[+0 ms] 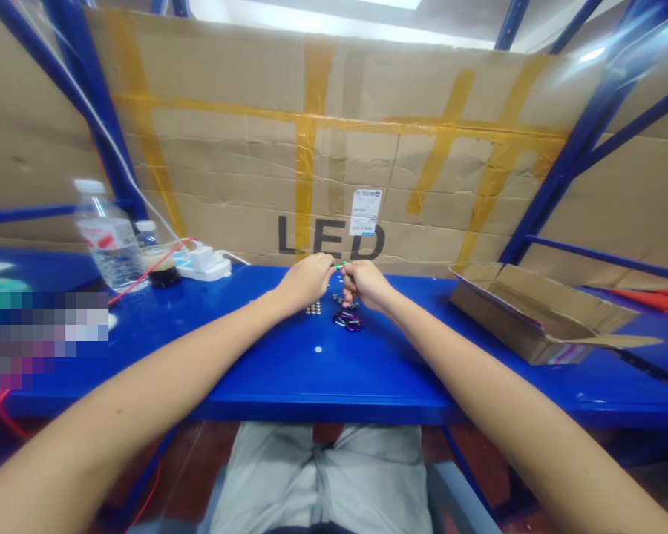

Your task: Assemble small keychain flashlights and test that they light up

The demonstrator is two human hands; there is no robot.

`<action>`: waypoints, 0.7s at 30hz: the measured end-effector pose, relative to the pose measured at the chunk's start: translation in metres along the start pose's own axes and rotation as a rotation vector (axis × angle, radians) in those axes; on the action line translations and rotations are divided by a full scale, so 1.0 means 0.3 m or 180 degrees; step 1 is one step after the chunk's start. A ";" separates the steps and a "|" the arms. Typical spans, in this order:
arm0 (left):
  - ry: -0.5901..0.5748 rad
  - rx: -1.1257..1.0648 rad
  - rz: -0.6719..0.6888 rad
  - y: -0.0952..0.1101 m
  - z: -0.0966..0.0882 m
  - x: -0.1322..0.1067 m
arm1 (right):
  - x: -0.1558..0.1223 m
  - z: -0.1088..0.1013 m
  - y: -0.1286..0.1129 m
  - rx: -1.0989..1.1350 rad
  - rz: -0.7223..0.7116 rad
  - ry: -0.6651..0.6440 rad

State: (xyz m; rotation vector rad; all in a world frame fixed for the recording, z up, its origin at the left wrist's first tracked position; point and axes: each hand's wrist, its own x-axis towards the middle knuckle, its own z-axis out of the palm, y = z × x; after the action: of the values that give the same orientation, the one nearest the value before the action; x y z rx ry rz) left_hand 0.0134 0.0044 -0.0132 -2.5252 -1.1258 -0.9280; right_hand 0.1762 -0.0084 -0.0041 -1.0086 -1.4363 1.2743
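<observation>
Both my hands are raised over the far part of the blue table [289, 371], fingertips close together. My left hand [310, 280] pinches a small thin green piece [339, 265]; its kind is too small to make out. The fingers of my right hand [367, 285] are closed at the other end of the same piece. Below my hands lie several small shiny metal pieces [313, 307] in a cluster. Nearer to me is a dark purple ring-like bundle [348, 320] with metal bits in it. More small metal parts lie partly hidden under my right hand.
An open cardboard box [501, 319] stands at the right. On the left are a water bottle [108, 237], a smaller bottle with dark liquid [159, 256] and a white power strip [205, 265] with a red cable. A large cardboard sheet [234, 170] closes off the back.
</observation>
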 end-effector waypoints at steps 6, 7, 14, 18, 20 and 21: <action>0.0032 -0.0038 -0.0061 0.011 -0.006 0.000 | 0.002 -0.003 0.002 0.0013 0.0057 0.0021; 0.0106 -0.0228 -0.0192 0.013 -0.007 0.002 | 0.002 -0.003 0.003 0.0042 0.0056 0.0013; 0.0355 -0.1986 -0.1416 0.019 -0.023 0.032 | -0.018 0.015 -0.008 0.0191 0.0097 -0.0338; 0.0101 -0.2628 -0.1533 0.018 -0.023 0.033 | -0.026 0.025 -0.008 0.0235 0.0097 -0.0564; 0.0162 -0.2729 -0.1616 0.022 -0.021 0.032 | -0.027 0.027 -0.006 0.0341 0.0118 -0.0657; 0.0203 -0.2709 -0.1645 0.023 -0.019 0.032 | -0.027 0.028 -0.005 0.0398 0.0138 -0.0691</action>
State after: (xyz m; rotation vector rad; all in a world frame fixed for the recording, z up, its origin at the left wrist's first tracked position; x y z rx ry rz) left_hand 0.0207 0.0028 -0.0025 -2.7867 -1.6702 -1.9536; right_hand 0.1698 -0.0182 -0.0037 -0.8418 -1.4825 1.5236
